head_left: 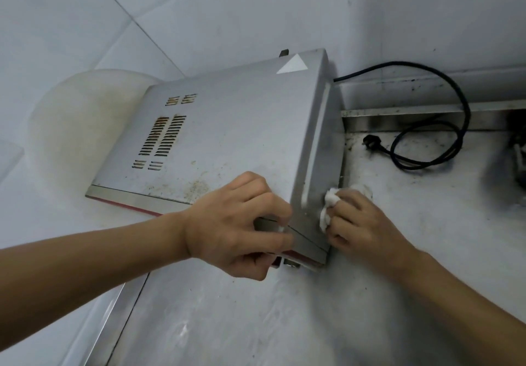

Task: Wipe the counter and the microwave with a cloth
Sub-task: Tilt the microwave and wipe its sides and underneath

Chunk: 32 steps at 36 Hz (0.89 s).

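Note:
A silver microwave point(227, 132) with vent slots and brown specks on its top stands on a steel counter point(284, 323). My left hand point(239, 226) grips its near right corner, fingers curled over the top edge. My right hand point(367, 226) presses a crumpled white cloth point(327, 209) against the microwave's right side panel, low and near the front. Part of the cloth is hidden under my fingers.
The microwave's black power cord point(444, 138) lies coiled on the dirty counter at the right, its plug point(370, 140) loose. A steel backsplash ledge point(427, 109) runs behind. A round whitish board point(76, 126) leans at the left. A dark object sits at the far right edge.

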Tool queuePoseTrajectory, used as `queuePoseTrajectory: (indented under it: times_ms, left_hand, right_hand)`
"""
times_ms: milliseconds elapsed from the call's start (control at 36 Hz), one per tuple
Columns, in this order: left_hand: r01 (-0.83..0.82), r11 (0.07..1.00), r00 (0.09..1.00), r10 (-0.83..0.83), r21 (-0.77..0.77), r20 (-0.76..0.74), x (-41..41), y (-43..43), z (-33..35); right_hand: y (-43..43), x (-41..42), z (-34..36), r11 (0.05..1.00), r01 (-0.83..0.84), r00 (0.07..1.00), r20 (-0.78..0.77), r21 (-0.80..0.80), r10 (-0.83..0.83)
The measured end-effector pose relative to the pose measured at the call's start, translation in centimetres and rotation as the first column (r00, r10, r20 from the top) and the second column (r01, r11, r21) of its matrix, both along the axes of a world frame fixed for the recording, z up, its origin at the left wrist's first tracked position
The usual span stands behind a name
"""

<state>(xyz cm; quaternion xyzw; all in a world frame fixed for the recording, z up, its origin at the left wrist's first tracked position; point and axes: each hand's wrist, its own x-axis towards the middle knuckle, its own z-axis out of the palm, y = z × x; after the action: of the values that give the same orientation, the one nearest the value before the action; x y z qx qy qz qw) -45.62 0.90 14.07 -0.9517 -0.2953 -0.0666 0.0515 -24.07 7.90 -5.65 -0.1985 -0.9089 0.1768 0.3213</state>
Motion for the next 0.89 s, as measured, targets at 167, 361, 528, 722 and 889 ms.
queuePoseTrajectory:
  times_ms: [167, 361, 528, 722, 889]
  left_hand:
    - [-0.006, 1.000, 1.000, 0.006, 0.003, -0.001, 0.1, 0.0, 0.2]
    - [-0.010, 1.000, 1.000, 0.010, -0.006, -0.018, 0.1, 0.0, 0.3]
    - [-0.021, 0.999, 0.999, 0.021, -0.028, -0.026, 0.1, -0.1, 0.4]
    - [-0.042, 0.998, 0.996, 0.039, -0.038, -0.075, 0.2, -0.2, 0.6]
    - [-0.042, 0.999, 0.997, 0.040, -0.029, -0.065, 0.3, -0.3, 0.6]
  right_hand:
    - [-3.7, -1.1, 4.5, 0.995, 0.071, 0.886, -0.462, 0.064, -0.033]
    - [-4.2, -2.1, 4.3, 0.984, 0.173, 0.810, -0.564, -0.028, -0.159]
    - [-3.8, -1.2, 3.4, 0.985, 0.172, 0.885, -0.442, 0.013, -0.148]
    - [-4.0, -1.6, 6.0, 0.979, 0.202, 0.870, -0.461, 0.015, -0.172]
    - [-3.2, -0.3, 3.7, 0.971, 0.186, 0.925, -0.307, -0.147, -0.223]
